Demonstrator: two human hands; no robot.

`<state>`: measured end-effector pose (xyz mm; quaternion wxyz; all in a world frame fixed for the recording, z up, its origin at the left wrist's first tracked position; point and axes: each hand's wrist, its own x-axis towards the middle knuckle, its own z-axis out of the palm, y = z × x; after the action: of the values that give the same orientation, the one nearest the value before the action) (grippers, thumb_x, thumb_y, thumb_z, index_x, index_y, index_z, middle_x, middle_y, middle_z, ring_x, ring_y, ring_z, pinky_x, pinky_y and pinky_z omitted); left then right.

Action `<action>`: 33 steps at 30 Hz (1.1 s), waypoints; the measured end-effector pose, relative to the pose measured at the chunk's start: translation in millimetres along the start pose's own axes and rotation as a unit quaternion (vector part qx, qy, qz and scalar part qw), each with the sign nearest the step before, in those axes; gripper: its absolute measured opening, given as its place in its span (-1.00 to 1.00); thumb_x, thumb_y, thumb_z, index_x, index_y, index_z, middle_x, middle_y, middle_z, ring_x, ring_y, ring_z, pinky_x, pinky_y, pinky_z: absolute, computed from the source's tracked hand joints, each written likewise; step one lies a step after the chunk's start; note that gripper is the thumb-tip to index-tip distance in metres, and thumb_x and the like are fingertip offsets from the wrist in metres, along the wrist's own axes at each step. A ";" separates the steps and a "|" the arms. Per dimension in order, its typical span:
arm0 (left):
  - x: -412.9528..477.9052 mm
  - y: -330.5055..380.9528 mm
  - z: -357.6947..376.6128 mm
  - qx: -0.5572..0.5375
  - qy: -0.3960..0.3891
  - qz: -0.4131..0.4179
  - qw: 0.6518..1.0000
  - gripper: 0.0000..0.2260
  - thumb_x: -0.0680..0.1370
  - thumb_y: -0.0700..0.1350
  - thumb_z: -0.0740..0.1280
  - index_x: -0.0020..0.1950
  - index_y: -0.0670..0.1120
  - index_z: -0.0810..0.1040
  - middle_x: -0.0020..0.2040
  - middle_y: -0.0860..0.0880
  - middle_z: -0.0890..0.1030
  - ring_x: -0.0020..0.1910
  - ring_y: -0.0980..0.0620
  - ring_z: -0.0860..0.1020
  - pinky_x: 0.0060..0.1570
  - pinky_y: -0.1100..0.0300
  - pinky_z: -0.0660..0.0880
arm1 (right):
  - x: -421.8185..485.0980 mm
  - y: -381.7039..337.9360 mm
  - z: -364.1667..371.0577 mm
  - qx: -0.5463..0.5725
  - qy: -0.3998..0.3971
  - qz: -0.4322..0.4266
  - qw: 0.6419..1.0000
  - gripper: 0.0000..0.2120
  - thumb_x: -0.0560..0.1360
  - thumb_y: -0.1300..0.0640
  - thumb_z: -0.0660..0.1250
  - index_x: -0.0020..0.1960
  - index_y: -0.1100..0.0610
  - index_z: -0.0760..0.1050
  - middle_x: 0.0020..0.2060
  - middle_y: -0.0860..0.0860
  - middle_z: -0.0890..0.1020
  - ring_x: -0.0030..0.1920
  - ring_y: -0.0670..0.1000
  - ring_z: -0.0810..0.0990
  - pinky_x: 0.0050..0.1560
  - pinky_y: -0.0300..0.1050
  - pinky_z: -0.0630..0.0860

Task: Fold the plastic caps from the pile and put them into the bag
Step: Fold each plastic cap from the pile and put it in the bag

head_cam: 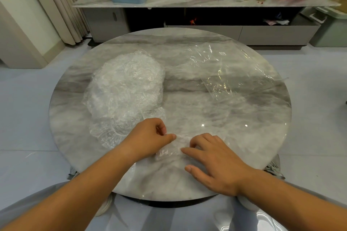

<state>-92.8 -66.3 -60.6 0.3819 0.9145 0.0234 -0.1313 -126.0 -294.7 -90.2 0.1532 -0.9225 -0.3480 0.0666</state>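
Both hands work one clear cap (168, 151) at the tabletop's (244, 129) near edge: left hand (150, 138) pinches its edge with curled fingers, right hand (216, 161) lies spread, fingertips pressing it flat. Pile (125, 88) sits just beyond the left hand; bag (238, 73) lies far right, well apart.

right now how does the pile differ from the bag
The pile is heaped up and crinkled; the bag lies flat and mostly smooth. The pile looks whitish and cloudy; the bag is clear enough to show the table through it. The pile sits on the left; the bag on the far right. Both are thin plastic resting on the table.
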 end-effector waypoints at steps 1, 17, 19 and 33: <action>-0.3 0.5 -0.5 -0.017 -0.011 -0.010 1.000 -0.73 0.49 0.07 0.50 -0.11 -0.11 0.56 -0.39 0.06 0.55 -0.50 0.18 0.51 -0.42 0.31 0.45 | 0.0 0.1 -0.2 -0.004 0.005 -0.002 1.000 -0.49 0.61 -0.28 0.05 0.44 -0.07 0.43 0.19 -0.13 0.45 0.24 -0.06 0.37 0.28 -0.13 0.31; -7.6 17.0 14.5 -0.431 -0.130 -0.132 0.883 -0.78 0.64 -0.17 0.28 0.17 -0.29 0.60 0.07 -0.28 0.67 -0.02 -0.20 0.71 -0.05 -0.04 0.65 | -9.3 7.8 -7.7 0.097 0.120 0.055 0.987 -0.62 0.57 -0.17 0.14 0.31 -0.08 0.47 0.21 -0.23 0.46 0.30 -0.18 0.37 0.39 -0.11 0.27; -8.0 16.9 16.3 -0.422 -0.129 -0.134 0.887 -0.80 0.64 -0.25 0.25 0.18 -0.28 0.59 0.08 -0.28 0.67 -0.01 -0.20 0.71 0.01 -0.09 0.66 | -11.4 7.5 -10.3 0.108 0.147 0.070 0.981 -0.59 0.55 -0.16 0.16 0.36 -0.10 0.41 0.23 -0.23 0.44 0.29 -0.19 0.37 0.37 -0.12 0.29; -11.6 21.5 18.9 -0.375 -0.134 -0.099 0.912 -0.79 0.60 -0.25 0.37 0.23 -0.16 0.54 0.12 -0.18 0.67 0.00 -0.08 0.72 0.01 -0.02 0.67 | -18.0 21.0 4.2 -0.026 0.093 0.080 0.992 -0.60 0.60 -0.26 0.11 0.21 -0.16 0.63 0.43 -0.03 0.41 0.46 0.01 0.27 0.43 -0.11 0.11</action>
<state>-105.1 -94.2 -55.4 0.6811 0.6710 0.1105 -0.2714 -127.4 -320.6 -100.8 0.1551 -0.9532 -0.2591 -0.0168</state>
